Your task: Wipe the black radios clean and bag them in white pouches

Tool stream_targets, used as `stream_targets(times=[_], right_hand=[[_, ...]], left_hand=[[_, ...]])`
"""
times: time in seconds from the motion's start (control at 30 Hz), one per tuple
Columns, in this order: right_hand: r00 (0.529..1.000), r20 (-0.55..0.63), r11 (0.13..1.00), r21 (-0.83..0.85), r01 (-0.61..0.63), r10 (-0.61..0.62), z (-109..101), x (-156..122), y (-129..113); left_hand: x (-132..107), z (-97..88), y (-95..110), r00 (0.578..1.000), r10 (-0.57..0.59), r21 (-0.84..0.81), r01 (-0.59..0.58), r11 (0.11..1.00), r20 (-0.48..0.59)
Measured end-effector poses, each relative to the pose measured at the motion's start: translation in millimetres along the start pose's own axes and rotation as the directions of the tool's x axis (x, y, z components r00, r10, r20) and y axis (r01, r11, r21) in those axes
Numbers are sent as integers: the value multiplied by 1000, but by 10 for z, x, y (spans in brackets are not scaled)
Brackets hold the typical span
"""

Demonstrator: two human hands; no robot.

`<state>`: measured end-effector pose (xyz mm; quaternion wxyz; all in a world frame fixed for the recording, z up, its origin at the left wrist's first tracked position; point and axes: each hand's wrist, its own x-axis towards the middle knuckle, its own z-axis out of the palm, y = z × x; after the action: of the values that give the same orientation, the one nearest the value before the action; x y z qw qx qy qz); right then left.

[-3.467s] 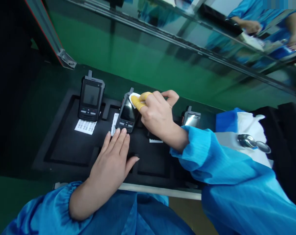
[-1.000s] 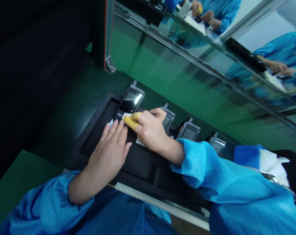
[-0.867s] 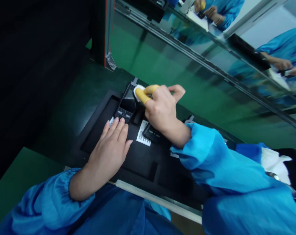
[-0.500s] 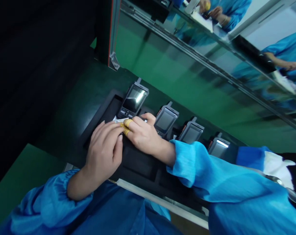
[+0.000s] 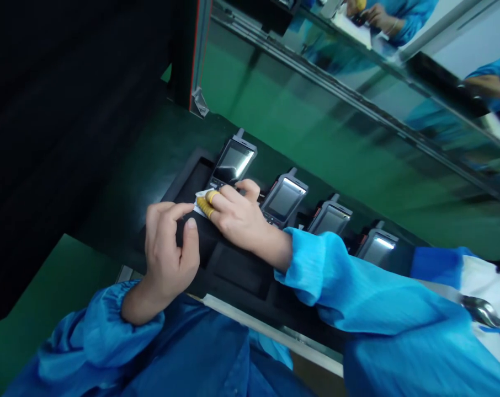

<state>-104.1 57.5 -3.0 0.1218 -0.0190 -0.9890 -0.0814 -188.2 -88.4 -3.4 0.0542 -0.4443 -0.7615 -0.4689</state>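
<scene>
A black foam tray (image 5: 233, 275) holds several black handheld devices standing in a row. My right hand (image 5: 235, 212), with yellow finger cots on two fingers, pinches a small white wipe (image 5: 201, 199) at the base of the leftmost device (image 5: 232, 164). My left hand (image 5: 167, 251) hovers over the tray just left of it, fingers curled with thumb and forefinger nearly meeting; nothing shows in it. The second device (image 5: 283, 199) stands right behind my right wrist, with two more devices (image 5: 330, 216) further right.
A green belt (image 5: 295, 132) runs behind the tray under a metal rail (image 5: 316, 82). A metal post (image 5: 200, 55) stands at the back left. Other people's hands in blue sleeves (image 5: 382, 16) show at the top right. A shiny metal object (image 5: 485, 314) lies on white cloth at the right.
My right hand came off the leftmost device's screen and dropped with the wipe to its base. My left hand lifted from flat on the tray and curled its fingers.
</scene>
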Motion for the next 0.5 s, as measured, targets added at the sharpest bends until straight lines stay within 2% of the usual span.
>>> stream_targets(times=[0.07,0.13,0.2,0.27,0.33,0.4,0.5], right_hand=[[995,-24,995,22,-101,101,-31,-42,112],[950,-73,953,14,-303,303,-37,-71,279],[906,-105,911,2,-412,410,-17,-114,382],[938,-69,940,-10,-341,340,5,-174,348],[982,-7,982,-2,-188,188,-7,-240,202],[996,22,995,32,-92,92,-92,-318,41],[990,-28,988,70,-136,138,-393,-558,-45]], left_hand=[[4,1,-3,1000,0,7,0,1000,-2],[8,2,-9,1000,11,6,-11,1000,1],[13,4,-16,1000,31,2,-31,1000,-1],[16,8,-24,999,40,7,-40,999,0],[20,14,-30,999,37,21,-37,999,0],[25,23,-35,1000,26,35,-26,999,0],[36,34,-47,1000,22,41,-22,999,4]])
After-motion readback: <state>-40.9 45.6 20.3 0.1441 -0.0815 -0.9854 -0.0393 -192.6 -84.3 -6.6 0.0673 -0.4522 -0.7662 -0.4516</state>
